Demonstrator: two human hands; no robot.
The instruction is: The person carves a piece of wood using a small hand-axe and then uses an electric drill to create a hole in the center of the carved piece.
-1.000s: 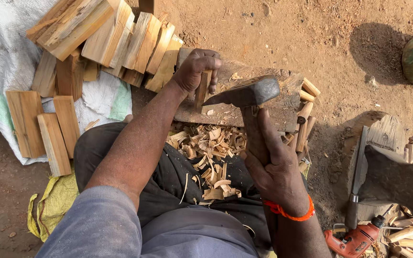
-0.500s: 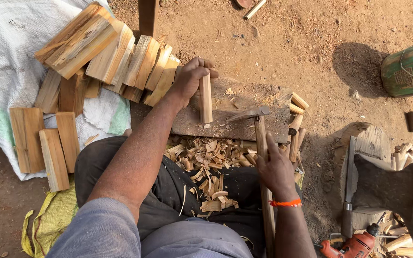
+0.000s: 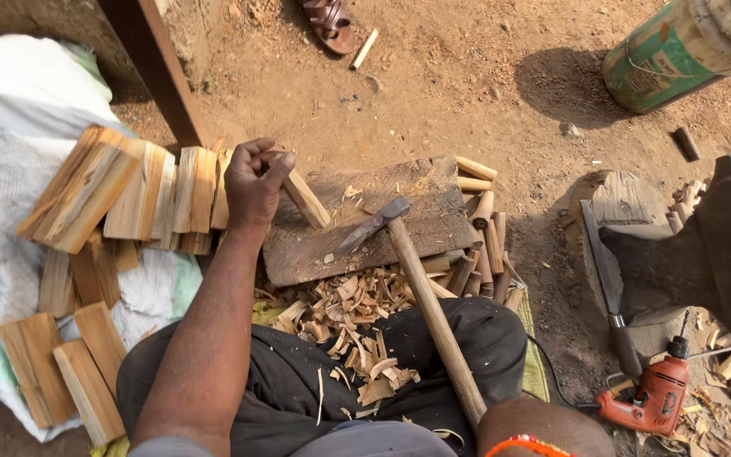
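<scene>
My left hand [image 3: 255, 182] is closed around a short pale wooden stick [image 3: 308, 201] and holds it tilted, its lower end on the worn chopping board [image 3: 323, 250]. My right hand [image 3: 535, 427] shows only at the bottom edge, with an orange band at the wrist, and grips the end of a hatchet's long wooden handle [image 3: 433, 322]. The hatchet's metal head [image 3: 374, 224] lies on the board just right of the stick, and I cannot tell if they touch. Wood shavings [image 3: 349, 322] are heaped over my lap below the board.
Split wooden blocks [image 3: 129, 195] are stacked on a white sack [image 3: 10, 127] at left. Trimmed pegs [image 3: 484, 245] lie right of the board. Further right are a long blade [image 3: 607, 279], a red drill [image 3: 657, 393], a dark metal block [image 3: 721, 245] and a green drum [image 3: 678, 51].
The hatchet has come down from a raised position and its head now lies on the board. The stick in my left hand has gone from upright to tilted.
</scene>
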